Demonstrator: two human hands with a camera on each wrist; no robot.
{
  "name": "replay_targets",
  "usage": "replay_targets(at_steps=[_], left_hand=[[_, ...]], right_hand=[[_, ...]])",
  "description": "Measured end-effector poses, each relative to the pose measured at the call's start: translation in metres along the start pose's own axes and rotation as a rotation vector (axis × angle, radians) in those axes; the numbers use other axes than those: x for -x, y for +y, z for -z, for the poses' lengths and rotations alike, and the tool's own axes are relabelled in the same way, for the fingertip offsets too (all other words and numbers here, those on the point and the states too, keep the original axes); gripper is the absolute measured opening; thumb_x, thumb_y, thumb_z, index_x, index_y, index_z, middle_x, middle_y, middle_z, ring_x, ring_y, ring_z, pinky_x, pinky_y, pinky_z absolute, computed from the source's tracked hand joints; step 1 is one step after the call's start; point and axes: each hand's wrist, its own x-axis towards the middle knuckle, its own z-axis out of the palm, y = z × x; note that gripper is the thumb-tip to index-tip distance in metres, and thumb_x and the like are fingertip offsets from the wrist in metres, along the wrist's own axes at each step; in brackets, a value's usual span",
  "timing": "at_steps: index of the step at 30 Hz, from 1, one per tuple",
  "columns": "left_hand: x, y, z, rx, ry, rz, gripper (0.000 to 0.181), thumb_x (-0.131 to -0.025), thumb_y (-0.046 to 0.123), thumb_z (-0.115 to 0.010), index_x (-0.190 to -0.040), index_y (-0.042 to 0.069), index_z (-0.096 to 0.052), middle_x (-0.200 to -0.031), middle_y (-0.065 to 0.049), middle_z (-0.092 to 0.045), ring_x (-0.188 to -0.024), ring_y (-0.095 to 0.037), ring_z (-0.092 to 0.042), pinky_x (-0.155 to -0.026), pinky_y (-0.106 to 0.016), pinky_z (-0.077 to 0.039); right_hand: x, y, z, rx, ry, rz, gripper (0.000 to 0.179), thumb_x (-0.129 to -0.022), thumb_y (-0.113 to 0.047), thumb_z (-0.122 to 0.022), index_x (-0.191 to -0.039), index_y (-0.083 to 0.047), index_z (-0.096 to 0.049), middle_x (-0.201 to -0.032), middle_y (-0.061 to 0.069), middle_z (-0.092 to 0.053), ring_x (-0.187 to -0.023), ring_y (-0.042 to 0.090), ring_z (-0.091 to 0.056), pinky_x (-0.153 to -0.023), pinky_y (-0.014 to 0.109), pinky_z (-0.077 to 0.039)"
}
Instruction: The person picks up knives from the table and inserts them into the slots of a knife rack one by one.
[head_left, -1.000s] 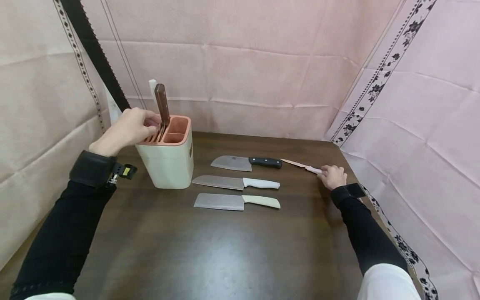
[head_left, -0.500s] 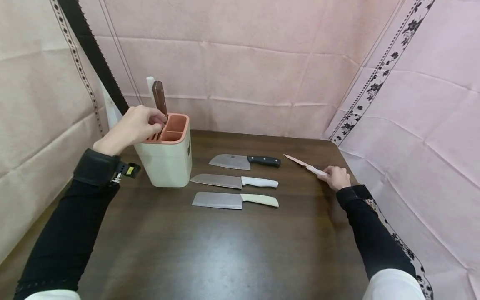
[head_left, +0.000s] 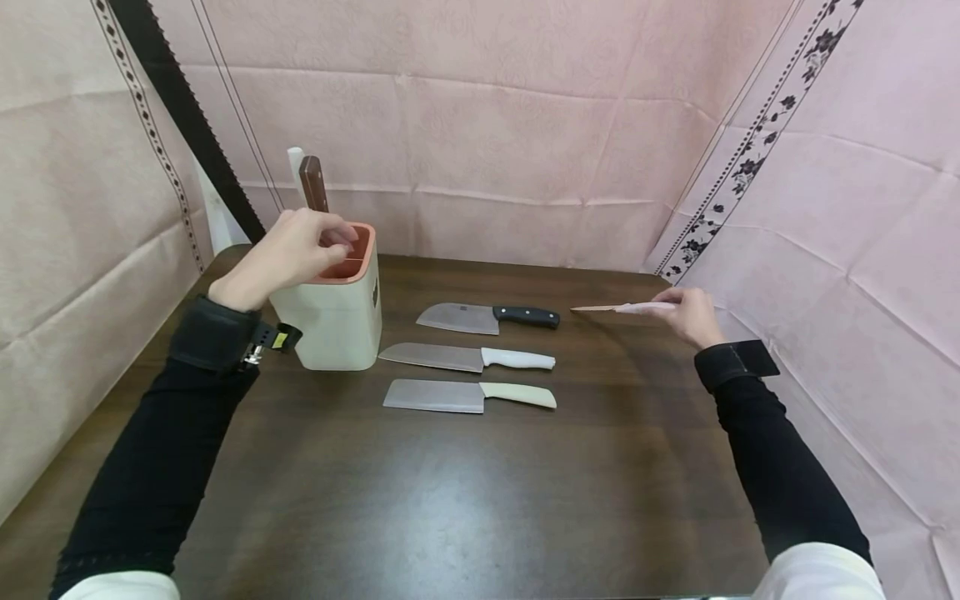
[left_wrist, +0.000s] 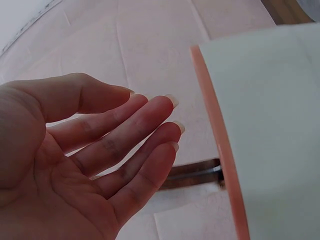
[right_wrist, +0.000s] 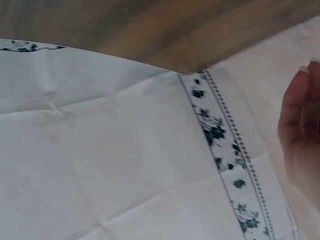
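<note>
In the head view my left hand [head_left: 296, 250] hovers over the knife block [head_left: 330, 329], which is cream with an orange top. Its fingers are loosely bent with nothing between them, as the left wrist view also shows. Behind that hand rise a brown wooden handle [head_left: 313, 183] and a white one [head_left: 296, 171] from the slots. At the far right my right hand [head_left: 692, 318] pinches a small knife by its pale handle [head_left: 642, 307], the pinkish blade pointing left, close over the table. The right wrist view catches only part of that hand [right_wrist: 302, 130]; the knife is out of frame.
Between the hands lie a black-handled knife [head_left: 459, 318], a white-handled knife [head_left: 435, 357] and a pale-green-handled cleaver [head_left: 435, 396], blades leftward on the brown table [head_left: 450, 500]. Pink cloth [head_left: 495, 150] hangs around the back and sides.
My right hand has moved farther back and right with the small knife, whose blade has swung to point straight left. My left hand has shifted right across the block's top.
</note>
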Motion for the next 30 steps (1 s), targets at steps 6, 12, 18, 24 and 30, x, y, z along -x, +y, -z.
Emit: replay_targets(at_steps=[6,12,18,24,30], left_hand=[[-0.006,0.011,-0.011,0.001,0.007,-0.060,0.029,-0.093,0.006,-0.049,-0.116,-0.001,-0.065,-0.106,-0.022,-0.069,-0.095,-0.031,-0.064,-0.085,-0.046,-0.050],[-0.011,0.018,-0.022,0.016,-0.001,-0.118,0.025,-0.092,0.004,-0.053,-0.112,-0.004,-0.066,-0.104,-0.022,-0.069,-0.094,-0.031,-0.065,-0.084,-0.045,-0.052],[-0.015,0.022,-0.032,-0.009,-0.021,-0.142,0.024,-0.091,0.004,-0.056,-0.112,-0.004,-0.066,-0.106,-0.021,-0.067,-0.098,-0.031,-0.065,-0.088,-0.046,-0.051],[-0.018,0.026,-0.040,0.010,-0.055,-0.140,0.025,-0.092,0.004,-0.056,-0.114,-0.003,-0.065,-0.106,-0.021,-0.069,-0.098,-0.030,-0.065,-0.087,-0.045,-0.052],[-0.021,0.028,-0.048,0.030,-0.086,-0.135,0.026,-0.092,0.004,-0.057,-0.115,-0.004,-0.065,-0.107,-0.021,-0.069,-0.099,-0.030,-0.065,-0.087,-0.045,-0.052]], right_hand=[[-0.008,-0.017,0.005,-0.044,0.110,0.027,0.026,-0.079,-0.018,-0.079,-0.094,0.002,-0.070,-0.086,0.022,-0.069,-0.066,0.010,-0.049,-0.061,0.020,-0.034],[-0.015,-0.039,0.009,-0.165,0.143,-0.013,0.031,-0.079,-0.021,-0.079,-0.096,0.001,-0.066,-0.077,0.005,-0.072,-0.060,-0.017,-0.048,-0.062,0.012,-0.037],[-0.019,-0.058,0.016,-0.258,0.141,-0.030,0.029,-0.079,-0.026,-0.079,-0.093,-0.004,-0.065,-0.064,-0.039,-0.055,-0.062,-0.016,-0.053,-0.062,0.013,-0.039],[-0.019,-0.076,0.024,-0.304,0.130,-0.018,0.032,-0.081,-0.030,-0.078,-0.098,-0.005,-0.067,-0.068,-0.036,-0.057,-0.064,-0.011,-0.056,-0.060,0.013,-0.041],[-0.018,-0.099,0.027,-0.378,0.100,-0.013,0.037,-0.081,-0.027,-0.078,-0.106,-0.003,-0.067,-0.074,-0.028,-0.062,-0.066,-0.007,-0.059,-0.058,0.012,-0.047]])
